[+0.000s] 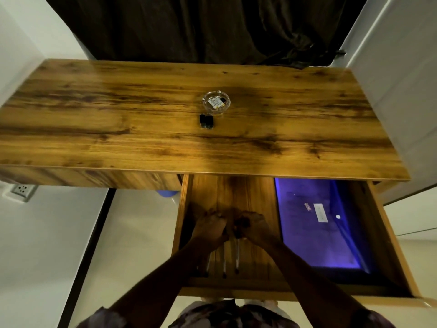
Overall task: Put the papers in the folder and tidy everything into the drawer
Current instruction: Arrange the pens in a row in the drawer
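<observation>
While looking straight down over a wooden desk (165,138), with its right-hand drawer (236,291) pulled wide open. Left hand (209,227) and right hand (254,224) side by side in the drawer's left half, knuckles nearly touching. Fingers of both curled tight, clamped on the upper ends of a few pens (237,256). Three slim barrels poking out beneath the fists, tips pointing toward the drawer's near wall; impossible to tell which hand grips which pen.

Lying flat in the drawer's right half, well apart from the hands: a translucent purple folder (314,223), with a white label (321,212) and a round snap button (338,216) on its face. Too dim to tell whether papers sit inside.

On the desktop, near the middle: a clear glass ashtray (216,102) holding a small printed packet, and just beside it, nearer the viewer, two small black objects (206,121), too small to identify.

Behind the desk, a dark curtain (201,27). Low on the left, a white wall socket (22,189).
</observation>
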`<state>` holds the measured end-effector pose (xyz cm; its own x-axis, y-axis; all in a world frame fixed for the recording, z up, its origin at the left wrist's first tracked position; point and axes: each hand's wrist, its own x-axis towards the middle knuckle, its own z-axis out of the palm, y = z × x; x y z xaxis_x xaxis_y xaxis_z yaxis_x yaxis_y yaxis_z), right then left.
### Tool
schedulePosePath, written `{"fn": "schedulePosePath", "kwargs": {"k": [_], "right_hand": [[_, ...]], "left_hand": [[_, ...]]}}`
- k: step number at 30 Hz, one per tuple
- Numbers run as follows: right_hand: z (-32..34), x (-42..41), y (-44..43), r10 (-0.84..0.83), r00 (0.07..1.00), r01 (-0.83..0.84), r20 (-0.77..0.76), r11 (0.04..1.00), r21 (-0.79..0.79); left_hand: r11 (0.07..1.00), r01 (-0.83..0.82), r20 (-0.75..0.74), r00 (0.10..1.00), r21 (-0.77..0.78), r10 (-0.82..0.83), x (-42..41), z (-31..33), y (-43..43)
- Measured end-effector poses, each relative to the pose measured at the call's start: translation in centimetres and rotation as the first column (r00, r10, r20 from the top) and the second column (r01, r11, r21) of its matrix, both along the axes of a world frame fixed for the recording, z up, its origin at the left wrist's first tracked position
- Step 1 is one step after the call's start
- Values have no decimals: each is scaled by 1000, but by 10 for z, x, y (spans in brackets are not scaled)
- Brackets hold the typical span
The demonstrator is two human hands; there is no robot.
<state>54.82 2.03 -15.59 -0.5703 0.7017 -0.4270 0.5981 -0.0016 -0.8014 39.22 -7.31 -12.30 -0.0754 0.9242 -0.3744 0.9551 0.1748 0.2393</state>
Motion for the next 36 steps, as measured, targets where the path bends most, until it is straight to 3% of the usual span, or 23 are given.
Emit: {"fn": "schedulePosePath", "kwargs": {"k": [6, 11, 28, 36], "right_hand": [[-9, 0, -4, 20, 999, -21, 33, 1000, 23], [-6, 0, -10, -1, 1000, 3, 26, 998, -64], [-16, -6, -16, 32, 999, -33, 28, 999, 32], [7, -3, -13, -21, 1000, 21, 3, 998, 51]], "left_hand": [[998, 46, 31, 999, -46, -45, -5, -11, -1], [998, 30, 68, 997, -56, -26, -5, -9, 2], [997, 9, 35, 999, -74, -6, 0, 4, 1], [995, -73, 112, 992, 69, 65, -17, 9, 0]]}}
